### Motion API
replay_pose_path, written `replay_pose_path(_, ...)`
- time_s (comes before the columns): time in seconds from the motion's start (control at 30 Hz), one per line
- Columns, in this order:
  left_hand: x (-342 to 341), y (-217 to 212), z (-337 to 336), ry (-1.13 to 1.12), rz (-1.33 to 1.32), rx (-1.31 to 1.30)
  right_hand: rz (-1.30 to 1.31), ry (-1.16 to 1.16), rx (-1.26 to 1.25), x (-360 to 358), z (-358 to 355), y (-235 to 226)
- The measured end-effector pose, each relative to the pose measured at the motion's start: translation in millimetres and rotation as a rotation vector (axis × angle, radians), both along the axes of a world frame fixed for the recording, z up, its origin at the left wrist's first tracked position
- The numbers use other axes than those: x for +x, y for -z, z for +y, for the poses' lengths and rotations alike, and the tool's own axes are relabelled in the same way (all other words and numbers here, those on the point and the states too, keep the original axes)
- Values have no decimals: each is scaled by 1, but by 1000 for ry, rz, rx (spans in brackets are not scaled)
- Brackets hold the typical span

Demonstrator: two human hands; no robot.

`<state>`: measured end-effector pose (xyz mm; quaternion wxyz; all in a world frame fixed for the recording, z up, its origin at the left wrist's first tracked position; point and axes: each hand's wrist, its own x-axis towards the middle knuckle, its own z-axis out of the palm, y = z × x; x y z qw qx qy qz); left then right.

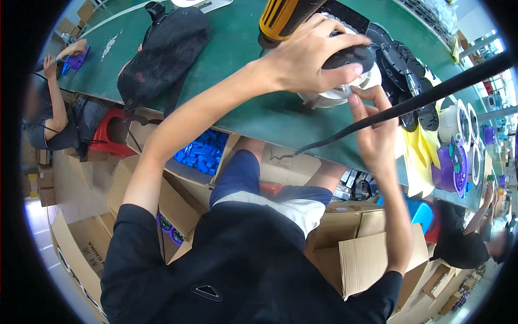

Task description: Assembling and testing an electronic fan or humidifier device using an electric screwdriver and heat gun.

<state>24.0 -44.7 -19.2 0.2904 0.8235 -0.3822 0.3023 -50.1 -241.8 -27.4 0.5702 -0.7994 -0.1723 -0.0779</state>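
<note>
The white round case [328,100] sits on the green table [302,127], with a black round lid [353,57] on its top. The left hand [315,56] grips the lid from above, with its thumb on the near side and its other fingers spread over the far side. The right hand [375,137] is at the near right edge of the white round case. Its thumb and first finger are bent close together there, but I cannot tell if they pinch a small part.

A yellow-and-black power tool [280,24] is just to the left of the case, a bit farther back. Well to the left of the case lies a black mesh bag [167,54]. Black plastic discs [394,65] are piled just to the right of the case. Farther right and nearer are yellow sheets [418,154] and a purple round case [450,170]. A black cable [431,94] runs across the view, to the right of the white case and in front of it.
</note>
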Motion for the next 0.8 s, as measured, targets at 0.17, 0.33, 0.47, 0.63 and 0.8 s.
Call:
replay_pose_path(0.17, 1, -7, 0, 14, 26, 65, -7, 170, -267, -1, -9, -9)
replay_pose_path(0.33, 5, -2, 10, 51, 21, -129, -165, 168, -294, -8, -20, -17)
replay_pose_path(0.47, 7, -13, 12, 278, 227, -582, -150, 412, -534, 0, -50, 1)
replay_pose_path(0.63, 9, -35, -3, 485, 359, -701, -584, 404, -825, 25, -61, 40)
replay_pose_path(0.8, 1, -58, -28, 979, 1147, -869, -296, 162, 367, 34, -32, -23)
